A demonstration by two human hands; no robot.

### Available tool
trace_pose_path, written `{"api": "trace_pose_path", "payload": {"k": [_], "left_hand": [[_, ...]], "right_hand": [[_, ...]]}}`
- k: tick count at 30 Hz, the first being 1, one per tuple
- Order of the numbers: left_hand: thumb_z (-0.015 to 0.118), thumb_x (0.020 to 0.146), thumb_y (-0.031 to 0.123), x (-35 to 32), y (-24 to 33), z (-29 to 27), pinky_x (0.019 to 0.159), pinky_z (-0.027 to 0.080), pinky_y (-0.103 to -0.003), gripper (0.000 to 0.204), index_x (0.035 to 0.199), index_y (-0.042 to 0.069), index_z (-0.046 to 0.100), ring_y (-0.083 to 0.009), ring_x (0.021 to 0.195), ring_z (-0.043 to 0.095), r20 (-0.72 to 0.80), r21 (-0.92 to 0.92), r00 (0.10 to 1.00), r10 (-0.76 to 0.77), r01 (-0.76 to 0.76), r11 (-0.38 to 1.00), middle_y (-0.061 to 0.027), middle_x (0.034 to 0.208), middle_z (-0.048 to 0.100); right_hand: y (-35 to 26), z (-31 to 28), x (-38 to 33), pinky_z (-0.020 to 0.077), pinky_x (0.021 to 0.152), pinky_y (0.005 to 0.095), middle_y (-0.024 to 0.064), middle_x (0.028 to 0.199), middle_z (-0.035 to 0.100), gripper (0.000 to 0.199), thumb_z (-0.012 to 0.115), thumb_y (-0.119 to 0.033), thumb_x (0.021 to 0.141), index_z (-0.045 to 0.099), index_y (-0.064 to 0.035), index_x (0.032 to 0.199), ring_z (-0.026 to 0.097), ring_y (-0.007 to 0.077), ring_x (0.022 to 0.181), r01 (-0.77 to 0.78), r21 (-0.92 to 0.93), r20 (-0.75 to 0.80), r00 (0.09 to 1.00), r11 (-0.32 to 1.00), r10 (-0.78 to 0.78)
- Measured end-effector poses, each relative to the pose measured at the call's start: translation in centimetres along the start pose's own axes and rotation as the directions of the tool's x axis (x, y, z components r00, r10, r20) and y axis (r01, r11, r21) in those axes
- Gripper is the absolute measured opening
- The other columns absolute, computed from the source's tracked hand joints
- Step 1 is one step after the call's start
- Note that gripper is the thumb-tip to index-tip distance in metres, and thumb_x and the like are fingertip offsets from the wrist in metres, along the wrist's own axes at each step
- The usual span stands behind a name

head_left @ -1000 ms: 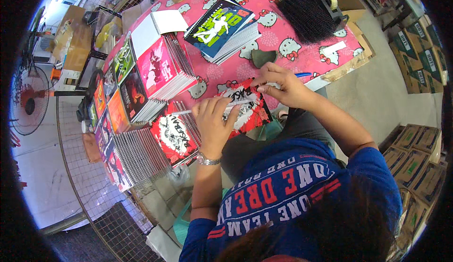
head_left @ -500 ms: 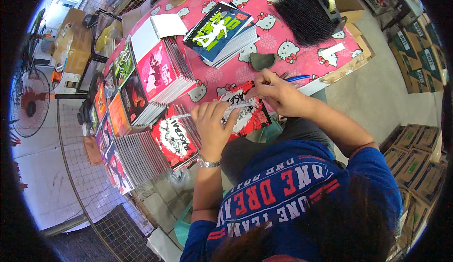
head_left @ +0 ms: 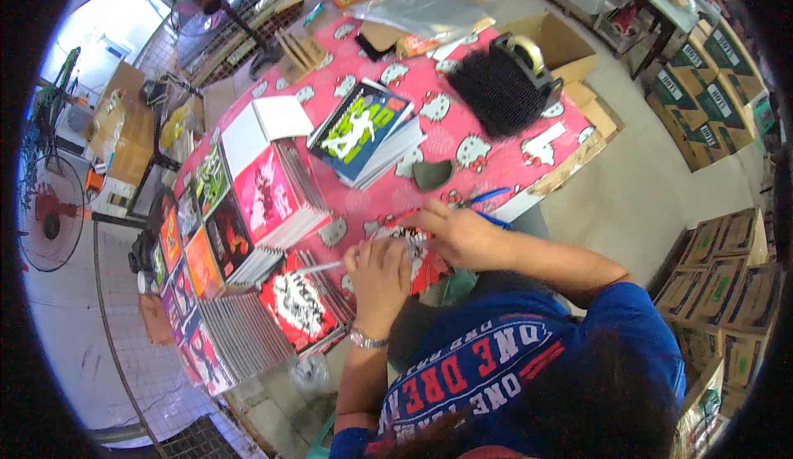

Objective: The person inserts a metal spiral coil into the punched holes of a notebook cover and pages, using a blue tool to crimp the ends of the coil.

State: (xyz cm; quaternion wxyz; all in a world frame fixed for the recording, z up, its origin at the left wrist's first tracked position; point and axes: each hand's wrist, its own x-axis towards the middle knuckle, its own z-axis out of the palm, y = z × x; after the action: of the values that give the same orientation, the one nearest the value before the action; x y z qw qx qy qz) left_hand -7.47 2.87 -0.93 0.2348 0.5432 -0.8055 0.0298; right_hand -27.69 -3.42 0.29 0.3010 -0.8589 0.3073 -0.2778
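A red notebook (head_left: 429, 271) with a black and white picture lies under both my hands at the table's near edge. My left hand (head_left: 380, 281) is closed over a thin whitish strip (head_left: 324, 268), whose end sticks out to the left. My right hand (head_left: 467, 237) bends its fingers at the notebook's upper right part; what they pinch is hidden and blurred. Left of my left hand sits a stack of similar red spiral notebooks (head_left: 301, 306). Beyond my right hand lie a blue-handled tool (head_left: 491, 195) and a dark green curved piece (head_left: 432, 175).
Stacks of spiral notebooks (head_left: 248, 318) fill the table's left side. Blue-covered notebooks (head_left: 363, 133) lie at mid-table. A black bristly bundle (head_left: 504, 91) stands by a tape roll (head_left: 526, 52) at far right. Cartons (head_left: 714, 269) are piled on the floor at right.
The view has shifted, showing more of the far table. My right hand has come closer to my left, its fingers lowered onto the notebook. The strip between the hands is now mostly covered.
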Motion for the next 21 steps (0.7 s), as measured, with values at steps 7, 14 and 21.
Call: {"api": "trace_pose_path", "payload": {"k": [7,14,21], "left_hand": [[0.065,0.082,0.022,0.4,0.4,-0.4,0.094,0.033,-0.045,0.025,0.101,0.006,0.059,-0.0293,0.1,0.054,0.035,-0.011,0.999,0.012,-0.012,1.0,-0.0113,0.103,0.062],[0.064,0.084,0.02,-0.4,0.6,-0.4,0.093,0.034,-0.045,0.022,0.1,0.007,0.059,-0.0283,0.1,0.054,0.014,-0.047,1.0,0.014,-0.013,0.999,-0.0091,0.101,0.063],[0.07,0.078,0.027,-1.4,0.8,-0.6,0.106,0.017,-0.062,0.025,0.098,0.014,0.063,-0.0301,0.116,0.048,0.041,0.057,0.985,-0.166,0.164,0.985,-0.0047,0.109,0.06]], "right_hand": [[-1.8,-0.2,-0.3,0.0539,0.061,0.0464,0.015,0.087,0.064,0.035,0.061,-0.017,0.087,0.051,-0.0085,0.119,0.066,0.0365,0.075,-0.02,-0.207,-0.006,1.0,0.978,0.02],[7.0,2.2,4.2,0.0479,0.086,0.0486,0.0258,0.129,0.05,0.052,0.058,-0.038,0.092,0.047,-0.004,0.131,0.054,0.0408,0.112,-0.437,-0.011,0.195,0.881,0.9,0.43],[14.8,9.6,2.7,0.0181,0.111,0.0636,0.0316,0.15,0.026,0.066,0.056,-0.049,0.088,0.045,-0.0051,0.136,0.021,0.0535,0.138,-0.387,-0.655,-0.194,0.916,0.649,0.35]]}}
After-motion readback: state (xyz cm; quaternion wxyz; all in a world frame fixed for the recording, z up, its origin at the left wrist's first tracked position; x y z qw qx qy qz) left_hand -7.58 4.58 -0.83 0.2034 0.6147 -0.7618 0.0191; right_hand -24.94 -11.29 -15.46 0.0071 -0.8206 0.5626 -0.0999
